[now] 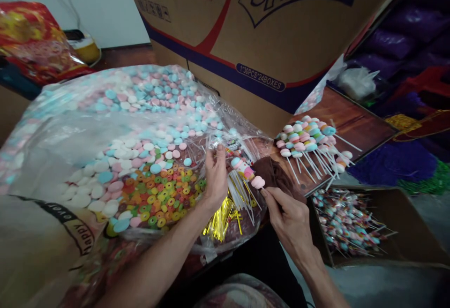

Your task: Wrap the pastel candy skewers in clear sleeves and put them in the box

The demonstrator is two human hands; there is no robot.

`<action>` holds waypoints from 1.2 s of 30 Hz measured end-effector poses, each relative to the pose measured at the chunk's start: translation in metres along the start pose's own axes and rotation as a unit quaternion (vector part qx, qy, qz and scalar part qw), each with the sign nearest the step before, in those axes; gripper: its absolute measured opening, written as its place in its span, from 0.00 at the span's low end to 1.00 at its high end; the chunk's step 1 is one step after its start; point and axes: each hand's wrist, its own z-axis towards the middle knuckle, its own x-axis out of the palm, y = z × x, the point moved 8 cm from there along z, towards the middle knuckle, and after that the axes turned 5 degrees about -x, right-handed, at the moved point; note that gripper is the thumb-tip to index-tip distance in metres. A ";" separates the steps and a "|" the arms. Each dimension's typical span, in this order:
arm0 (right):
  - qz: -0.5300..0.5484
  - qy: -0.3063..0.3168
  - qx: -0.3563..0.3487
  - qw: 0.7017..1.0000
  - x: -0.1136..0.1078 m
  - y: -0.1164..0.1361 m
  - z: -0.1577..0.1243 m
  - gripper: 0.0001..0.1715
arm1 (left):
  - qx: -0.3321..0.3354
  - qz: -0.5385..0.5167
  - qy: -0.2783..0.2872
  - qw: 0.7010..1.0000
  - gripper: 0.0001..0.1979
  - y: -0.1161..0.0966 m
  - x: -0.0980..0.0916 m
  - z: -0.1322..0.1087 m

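My left hand (215,176) is closed around a candy skewer (243,168) that carries blue and pink marshmallow discs on a white stick. My right hand (288,216) pinches the stick's near end, just below a pink disc (258,182). Both hands hover over a bundle of white sticks (241,195) and gold twist ties (218,221). To the left lies a big clear bag (52,144) of pink, blue and white candy discs, with a heap of small coloured ring candies (158,195) beside my left hand.
Finished candy skewers (309,141) lie fanned on a brown board (355,120) at right. An open carton (397,212) below holds several more skewers. A large printed cardboard box (267,31) stands behind. Purple bags (408,31) fill the far right.
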 end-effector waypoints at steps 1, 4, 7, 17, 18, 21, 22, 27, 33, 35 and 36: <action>-0.011 0.001 -0.006 1.000 0.001 0.002 0.001 0.11 | -0.011 0.002 0.014 1.000 0.20 0.001 0.005 -0.003; -0.036 0.010 -0.019 0.999 0.009 0.006 0.004 0.13 | -0.046 0.000 0.056 0.997 0.21 0.004 0.019 -0.012; -0.053 0.030 -0.014 0.998 0.023 0.009 0.011 0.15 | -0.068 -0.008 0.080 0.994 0.20 0.009 0.030 -0.022; 0.055 0.103 0.110 0.987 0.033 0.001 0.017 0.15 | -0.113 -0.025 0.121 0.986 0.16 0.008 0.030 -0.016; 0.095 0.123 0.133 0.979 0.033 -0.004 0.012 0.16 | -0.119 -0.025 0.122 0.985 0.16 0.007 0.029 -0.013; 0.194 0.139 0.195 0.951 0.036 -0.015 -0.002 0.18 | -0.145 -0.016 0.128 0.981 0.15 0.010 0.029 -0.013; 0.212 0.130 0.207 0.946 0.037 -0.017 -0.004 0.18 | -0.149 -0.011 0.128 0.980 0.14 0.012 0.030 -0.015; 0.240 0.094 0.225 0.940 0.047 -0.015 -0.001 0.20 | -0.128 0.018 0.146 0.981 0.11 0.017 0.036 -0.027; 0.266 0.053 0.218 0.937 0.053 -0.010 0.006 0.19 | -0.097 0.064 0.150 0.982 0.12 0.010 0.039 -0.032; 0.284 0.049 0.213 0.934 0.056 -0.009 0.010 0.18 | -0.081 0.081 0.151 0.982 0.12 0.007 0.038 -0.032; 0.297 0.046 0.212 0.930 0.057 -0.008 0.013 0.17 | -0.075 0.091 0.155 0.981 0.12 0.007 0.038 -0.033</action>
